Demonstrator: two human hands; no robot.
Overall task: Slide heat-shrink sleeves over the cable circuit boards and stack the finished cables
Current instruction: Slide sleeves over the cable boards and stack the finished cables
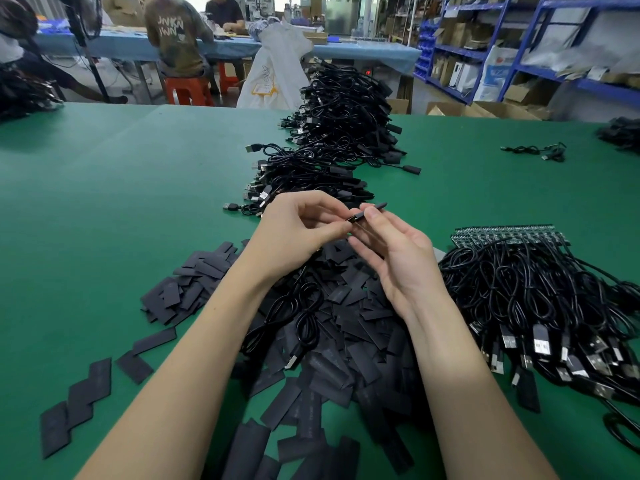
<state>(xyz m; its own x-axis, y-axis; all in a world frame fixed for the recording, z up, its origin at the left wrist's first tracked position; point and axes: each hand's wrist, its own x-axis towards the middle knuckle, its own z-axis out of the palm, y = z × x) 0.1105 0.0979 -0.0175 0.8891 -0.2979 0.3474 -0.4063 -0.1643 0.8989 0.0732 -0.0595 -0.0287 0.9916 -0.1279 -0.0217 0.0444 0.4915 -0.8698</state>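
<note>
Head-worn view, forward and down, close over green table [104, 202]

The table [138, 202] wears a smooth, matt green mat. The heat-shrink sleeves [346, 323] heaped on it are flat matt black plastic. The cables [536, 289] have glossy black plastic jackets, their USB plugs [540, 344] shiny bare metal. Behind, a white plastic sack [273, 74] looks crinkled, beside glossy red plastic stools [187, 90].

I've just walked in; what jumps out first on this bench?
Two hands meet mid-table, sliding a black sleeve onto a cable end. Beneath them sprawls a heap of flat black heat-shrink sleeves. A long stack of finished cables runs away behind, with unsleeved cables piled at right.
</note>
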